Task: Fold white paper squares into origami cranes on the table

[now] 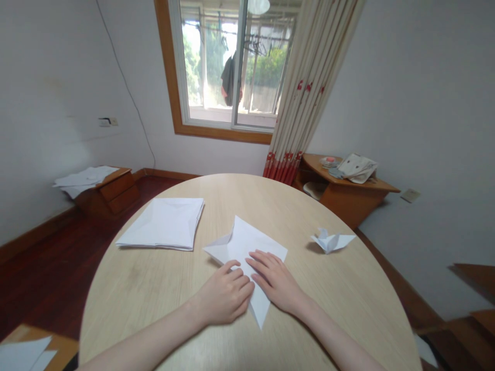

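One round wooden table (154, 288), stack of white paper (162, 224) at its left, folded white sheet (247, 245) at centre, left hand (226, 296) curled and right hand (276, 281) flat, both pressing it without gripping, small folded paper figure (331, 240) to the right

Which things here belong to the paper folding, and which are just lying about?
In hand: white sheet under left hand and right hand; paper stack; folded paper figure.
Lying about: papers on cabinet; cloth bag on desk; curtain.
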Tool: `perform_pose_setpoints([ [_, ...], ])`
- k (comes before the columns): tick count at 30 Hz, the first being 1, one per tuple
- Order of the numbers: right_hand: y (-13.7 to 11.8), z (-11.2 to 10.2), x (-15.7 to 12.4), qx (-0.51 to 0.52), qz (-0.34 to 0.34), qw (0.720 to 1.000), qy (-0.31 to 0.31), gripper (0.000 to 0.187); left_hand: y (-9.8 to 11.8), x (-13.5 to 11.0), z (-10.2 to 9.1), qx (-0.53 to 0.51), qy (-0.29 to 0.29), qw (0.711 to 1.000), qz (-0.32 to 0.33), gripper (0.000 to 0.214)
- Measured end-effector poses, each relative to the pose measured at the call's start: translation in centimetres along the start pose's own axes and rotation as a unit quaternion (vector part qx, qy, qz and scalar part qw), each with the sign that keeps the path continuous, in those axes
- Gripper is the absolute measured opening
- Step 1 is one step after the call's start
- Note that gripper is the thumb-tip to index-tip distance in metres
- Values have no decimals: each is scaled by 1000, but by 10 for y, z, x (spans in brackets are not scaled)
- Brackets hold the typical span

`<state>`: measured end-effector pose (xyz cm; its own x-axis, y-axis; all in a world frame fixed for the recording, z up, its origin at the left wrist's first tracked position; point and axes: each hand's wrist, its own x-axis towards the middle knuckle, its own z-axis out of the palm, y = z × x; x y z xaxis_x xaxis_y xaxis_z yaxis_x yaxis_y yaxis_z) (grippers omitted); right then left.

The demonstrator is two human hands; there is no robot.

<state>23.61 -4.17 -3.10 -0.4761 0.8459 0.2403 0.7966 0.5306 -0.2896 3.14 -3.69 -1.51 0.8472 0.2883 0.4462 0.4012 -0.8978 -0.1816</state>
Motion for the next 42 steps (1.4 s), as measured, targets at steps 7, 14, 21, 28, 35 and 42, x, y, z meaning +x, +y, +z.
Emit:
perform_pose_setpoints([
  [7,-1,-1,0,-4,-5,1000,5,36,0,-1,2,-28,-13,1000,-4,15],
  [14,2,-5,-1,-13,-5,1000,2,35,-2,0,-3,-42,-4,999,-23,22],
  [21,1,-16,-1,-33,-12,999,4,30,-10,-2,-5,-34,-9,998,-58,25],
  [28,4,-18,-4,-22,-27,999,19,29,-14,-2,-6,-28,-45,994,-98,22],
  [35,-1,-17,-4,-58,-14,998,-22,29,-15,-6,1,-21,-39,994,-100,52],
  [42,-1,-13,-7,-67,-20,996,-60,45,-16,-8,7,11,-54,994,-97,50],
])
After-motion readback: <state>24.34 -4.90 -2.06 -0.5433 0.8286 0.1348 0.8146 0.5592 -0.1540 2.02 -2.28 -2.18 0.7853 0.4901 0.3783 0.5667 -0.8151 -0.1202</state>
